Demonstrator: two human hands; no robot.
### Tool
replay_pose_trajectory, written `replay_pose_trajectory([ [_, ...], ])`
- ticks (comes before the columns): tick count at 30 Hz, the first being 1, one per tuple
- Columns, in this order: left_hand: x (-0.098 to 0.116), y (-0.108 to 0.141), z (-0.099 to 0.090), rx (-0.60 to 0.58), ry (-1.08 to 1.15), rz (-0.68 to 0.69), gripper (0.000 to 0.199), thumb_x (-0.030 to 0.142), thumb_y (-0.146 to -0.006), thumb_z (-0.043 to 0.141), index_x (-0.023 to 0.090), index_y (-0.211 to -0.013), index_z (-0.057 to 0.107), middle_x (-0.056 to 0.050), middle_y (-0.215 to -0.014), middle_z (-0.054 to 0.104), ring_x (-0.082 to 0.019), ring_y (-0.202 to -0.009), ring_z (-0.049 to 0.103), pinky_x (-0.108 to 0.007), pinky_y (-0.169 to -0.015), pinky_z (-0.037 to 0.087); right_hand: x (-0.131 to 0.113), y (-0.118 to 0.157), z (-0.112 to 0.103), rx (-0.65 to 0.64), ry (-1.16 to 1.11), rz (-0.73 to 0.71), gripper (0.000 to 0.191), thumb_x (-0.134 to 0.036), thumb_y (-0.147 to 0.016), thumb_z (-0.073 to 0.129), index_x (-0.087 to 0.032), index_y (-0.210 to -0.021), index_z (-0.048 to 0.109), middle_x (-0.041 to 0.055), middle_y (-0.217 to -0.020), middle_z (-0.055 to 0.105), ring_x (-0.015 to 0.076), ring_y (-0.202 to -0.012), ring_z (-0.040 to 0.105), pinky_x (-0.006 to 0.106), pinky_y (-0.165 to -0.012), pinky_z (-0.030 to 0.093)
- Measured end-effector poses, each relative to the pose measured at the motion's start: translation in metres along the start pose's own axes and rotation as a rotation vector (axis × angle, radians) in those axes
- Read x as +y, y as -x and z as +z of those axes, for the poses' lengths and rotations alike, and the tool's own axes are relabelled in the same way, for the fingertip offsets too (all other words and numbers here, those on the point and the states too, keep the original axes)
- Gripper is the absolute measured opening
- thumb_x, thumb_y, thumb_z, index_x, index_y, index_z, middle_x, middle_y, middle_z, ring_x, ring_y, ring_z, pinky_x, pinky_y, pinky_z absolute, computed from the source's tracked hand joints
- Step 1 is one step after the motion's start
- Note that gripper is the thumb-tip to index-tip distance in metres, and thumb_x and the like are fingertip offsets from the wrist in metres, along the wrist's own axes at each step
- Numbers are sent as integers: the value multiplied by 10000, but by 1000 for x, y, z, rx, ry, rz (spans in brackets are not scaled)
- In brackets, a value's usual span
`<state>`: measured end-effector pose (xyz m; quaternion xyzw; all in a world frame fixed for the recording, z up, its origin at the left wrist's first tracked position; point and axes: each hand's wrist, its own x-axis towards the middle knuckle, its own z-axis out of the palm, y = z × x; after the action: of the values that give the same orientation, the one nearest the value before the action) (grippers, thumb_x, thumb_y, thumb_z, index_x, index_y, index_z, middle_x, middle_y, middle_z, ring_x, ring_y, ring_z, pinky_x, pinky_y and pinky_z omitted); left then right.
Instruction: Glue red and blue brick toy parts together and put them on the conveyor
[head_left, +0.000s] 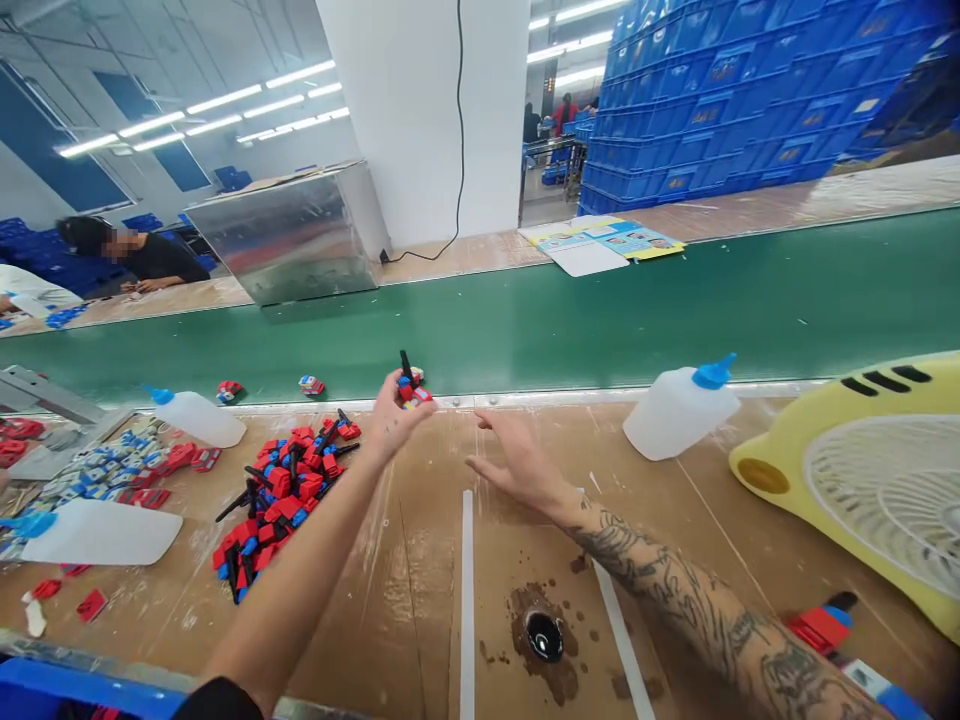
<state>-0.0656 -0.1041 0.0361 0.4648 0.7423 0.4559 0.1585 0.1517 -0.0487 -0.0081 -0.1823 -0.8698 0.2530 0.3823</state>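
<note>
My left hand is closed on a small red and blue toy part with a black rod pointing up, at the near edge of the green belt. To its right, my right hand hangs over the brown work surface, fingers apart and nothing in them. A heap of red, blue and black parts lies left of my left forearm. Two small red and white pieces rest on the belt's near side.
White bottles with blue caps stand or lie at right and left. A yellow fan is far right. Dark liquid sits low centre. Blue crates are stacked behind the belt; a person sits at back left.
</note>
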Motion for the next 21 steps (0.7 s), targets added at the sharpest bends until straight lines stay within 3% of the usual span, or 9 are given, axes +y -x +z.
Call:
replay_pose_trajectory([
  [5,-38,-99,-51,-42,-422,-118,808,298,-683,805,99,-1380,447,-148,-1160,641,-262,-1063,607,-397,-954,458,56,-60,43,-142,58,241,454,-308,-834,682,-135,-1234,554,106,-1053,661,244,-1004,607,387,-932,470],
  [7,-52,-127,-61,-125,-560,-161,697,301,-727,792,110,-1330,500,-133,-1143,644,-257,-1042,616,-424,-936,479,70,-91,66,-158,87,327,440,-319,-852,651,-120,-1232,555,110,-1037,665,234,-974,614,361,-901,470],
  [10,-71,-156,-58,-255,-723,-229,407,367,-884,656,144,-1216,581,-95,-1126,647,-219,-979,640,-435,-877,527,85,-134,100,-145,123,356,529,-387,-841,649,-102,-1271,535,157,-1087,647,272,-1020,594,383,-894,458],
  [12,-83,-167,-48,-319,-798,-261,456,382,-866,672,140,-1239,568,-104,-1107,665,-226,-955,659,-413,-848,537,90,-154,119,-153,140,325,569,-410,-807,682,-110,-1272,549,178,-1123,628,307,-1075,561,411,-918,438],
  [16,-95,-170,-32,-374,-867,-244,979,379,-663,812,117,-1470,323,-171,-1177,673,-296,-1050,661,-339,-848,512,93,-165,135,-213,118,182,361,-258,-796,676,-174,-1145,653,130,-1107,611,277,-1076,544,374,-958,411],
  [19,-95,-154,-42,-378,-874,-155,1054,497,-728,727,145,-1539,155,-177,-1331,594,-282,-1189,596,-304,-923,473,91,-149,123,-190,69,123,363,-188,-808,610,-178,-1169,647,113,-1141,566,222,-1028,558,313,-943,422],
  [21,-91,-135,-61,-370,-893,-89,929,530,-786,659,172,-1526,226,-166,-1384,549,-281,-1262,538,-313,-992,432,90,-130,103,-84,0,130,337,-199,-784,606,-165,-1116,659,106,-1111,559,211,-978,573,308,-910,441],
])
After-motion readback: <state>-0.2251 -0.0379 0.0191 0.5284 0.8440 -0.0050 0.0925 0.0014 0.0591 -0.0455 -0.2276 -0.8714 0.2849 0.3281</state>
